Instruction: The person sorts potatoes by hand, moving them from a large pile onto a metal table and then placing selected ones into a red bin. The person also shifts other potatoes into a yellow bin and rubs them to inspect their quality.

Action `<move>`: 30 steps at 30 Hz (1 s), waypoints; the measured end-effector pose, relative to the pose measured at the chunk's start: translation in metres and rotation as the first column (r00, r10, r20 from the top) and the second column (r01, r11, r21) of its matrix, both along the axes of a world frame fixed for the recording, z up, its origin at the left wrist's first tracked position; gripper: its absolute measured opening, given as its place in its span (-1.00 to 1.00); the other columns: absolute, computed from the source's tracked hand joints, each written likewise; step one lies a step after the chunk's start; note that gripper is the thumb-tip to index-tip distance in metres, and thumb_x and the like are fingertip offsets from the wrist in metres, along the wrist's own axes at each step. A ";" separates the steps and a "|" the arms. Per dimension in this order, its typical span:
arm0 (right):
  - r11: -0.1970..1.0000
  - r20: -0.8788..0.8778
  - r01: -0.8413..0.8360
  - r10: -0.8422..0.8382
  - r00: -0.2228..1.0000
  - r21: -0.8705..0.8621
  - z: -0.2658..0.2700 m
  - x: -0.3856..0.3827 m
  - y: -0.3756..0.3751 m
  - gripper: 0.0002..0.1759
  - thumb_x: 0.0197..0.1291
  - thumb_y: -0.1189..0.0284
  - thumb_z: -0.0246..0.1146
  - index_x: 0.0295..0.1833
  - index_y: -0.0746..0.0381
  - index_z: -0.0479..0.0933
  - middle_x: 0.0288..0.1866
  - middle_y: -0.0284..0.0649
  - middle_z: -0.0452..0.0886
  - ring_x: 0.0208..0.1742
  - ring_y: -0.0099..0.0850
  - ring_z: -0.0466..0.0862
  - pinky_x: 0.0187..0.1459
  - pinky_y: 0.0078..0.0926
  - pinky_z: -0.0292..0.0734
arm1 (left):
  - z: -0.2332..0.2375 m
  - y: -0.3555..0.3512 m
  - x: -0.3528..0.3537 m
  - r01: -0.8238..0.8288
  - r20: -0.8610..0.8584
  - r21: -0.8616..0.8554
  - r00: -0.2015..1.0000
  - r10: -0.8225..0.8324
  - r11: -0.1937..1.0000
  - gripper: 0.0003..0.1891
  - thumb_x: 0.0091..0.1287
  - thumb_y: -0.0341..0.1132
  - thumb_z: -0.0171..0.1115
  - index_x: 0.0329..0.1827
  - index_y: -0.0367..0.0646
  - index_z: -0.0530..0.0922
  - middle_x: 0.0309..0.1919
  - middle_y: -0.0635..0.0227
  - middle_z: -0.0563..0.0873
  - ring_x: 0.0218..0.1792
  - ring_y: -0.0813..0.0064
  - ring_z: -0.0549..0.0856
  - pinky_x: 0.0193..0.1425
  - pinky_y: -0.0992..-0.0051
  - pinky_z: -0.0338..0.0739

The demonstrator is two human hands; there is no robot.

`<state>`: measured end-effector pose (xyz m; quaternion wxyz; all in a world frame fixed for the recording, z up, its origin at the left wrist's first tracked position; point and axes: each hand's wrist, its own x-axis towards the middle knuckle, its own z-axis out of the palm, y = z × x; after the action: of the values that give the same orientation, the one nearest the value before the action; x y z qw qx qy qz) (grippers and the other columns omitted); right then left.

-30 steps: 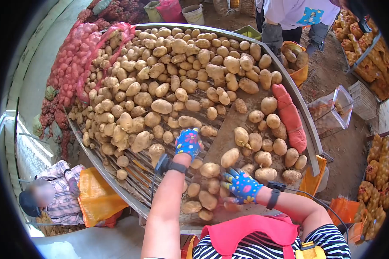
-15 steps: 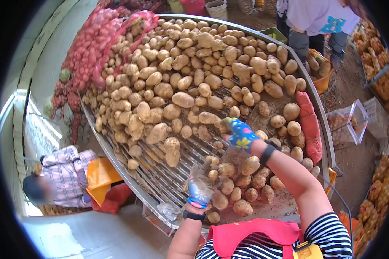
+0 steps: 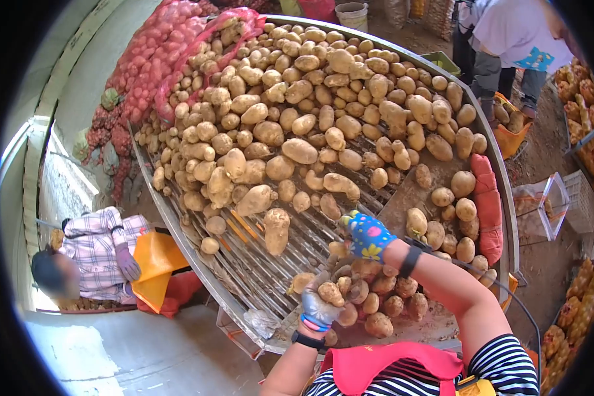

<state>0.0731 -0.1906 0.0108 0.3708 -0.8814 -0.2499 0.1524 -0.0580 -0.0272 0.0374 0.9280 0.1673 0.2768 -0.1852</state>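
My left hand (image 3: 318, 305), in a dirty grey-and-blue glove, is closed around a potato (image 3: 330, 294) at the near end of the slatted rack (image 3: 270, 270). Another potato (image 3: 301, 282) lies against its fingers. My right hand (image 3: 366, 236), in a blue flowered glove, reaches in from the right with its fingers curled downward. A small potato (image 3: 338, 249) sits at its thumb side; the palm is hidden. Between and below both hands lies a pile of potatoes (image 3: 378, 325). Large potatoes (image 3: 276, 231) rest on the slats farther off.
Potatoes (image 3: 300, 151) cover the far rack, inside a metal rim (image 3: 488, 112). A rolled red mesh sack (image 3: 486, 208) lies along the right side. Full red sacks (image 3: 145, 79) lean at back left. One person (image 3: 99, 254) sits at left; another (image 3: 515, 39) stands at back right.
My right hand has moved down toward me, away from the long potato on the slats. My left hand has shifted slightly right and turned, showing a potato in it. The view has moved a little.
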 end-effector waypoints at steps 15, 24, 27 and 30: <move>0.995 0.109 0.100 -0.101 0.989 0.016 -0.008 0.045 0.043 -0.49 0.09 0.45 0.33 0.20 0.27 0.49 0.14 0.05 0.51 0.09 0.00 0.59 0.05 -0.15 0.56 | -0.018 0.029 0.005 0.000 0.130 -0.270 0.991 0.036 0.963 -0.39 0.44 0.09 0.09 0.48 0.05 0.34 0.37 0.04 0.49 0.19 -0.10 0.63 0.12 -0.16 0.61; 0.947 0.149 -0.082 0.037 0.988 0.310 0.075 -0.004 0.018 -0.36 0.06 0.21 0.45 0.25 0.24 0.51 -0.01 0.00 0.65 0.02 -0.08 0.67 0.04 -0.18 0.57 | -0.035 0.025 0.015 -0.060 0.019 -0.012 0.998 0.061 0.998 -0.38 0.34 0.28 0.09 0.17 -0.06 0.60 0.23 0.13 0.61 0.12 0.07 0.66 0.09 0.14 0.63; 0.976 0.350 0.215 -0.188 0.918 -0.042 0.049 0.052 0.023 -0.30 0.07 0.24 0.43 0.32 0.25 0.43 0.12 0.05 0.57 0.08 -0.03 0.61 0.08 -0.18 0.54 | -0.007 0.025 0.011 -0.023 -0.009 -0.235 1.000 0.021 0.972 -0.43 0.36 0.22 0.09 0.06 -0.09 0.67 0.19 0.04 0.63 0.07 -0.10 0.65 -0.12 0.03 0.64; 0.959 0.242 0.202 -0.152 0.958 -0.200 0.010 0.081 0.016 -0.28 0.09 0.31 0.42 0.37 0.27 0.38 0.13 0.01 0.57 0.05 -0.11 0.61 0.10 -0.24 0.52 | 0.001 0.026 0.011 -0.065 -0.060 -0.234 0.997 0.052 0.970 -0.43 0.34 0.25 0.09 0.00 -0.09 0.69 0.18 0.04 0.64 0.04 -0.10 0.67 -0.14 0.06 0.64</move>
<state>0.1543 -0.1750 0.0204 0.2514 -0.9478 -0.1910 0.0450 -0.0469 -0.0009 0.0380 0.9387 0.0430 0.2822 -0.1935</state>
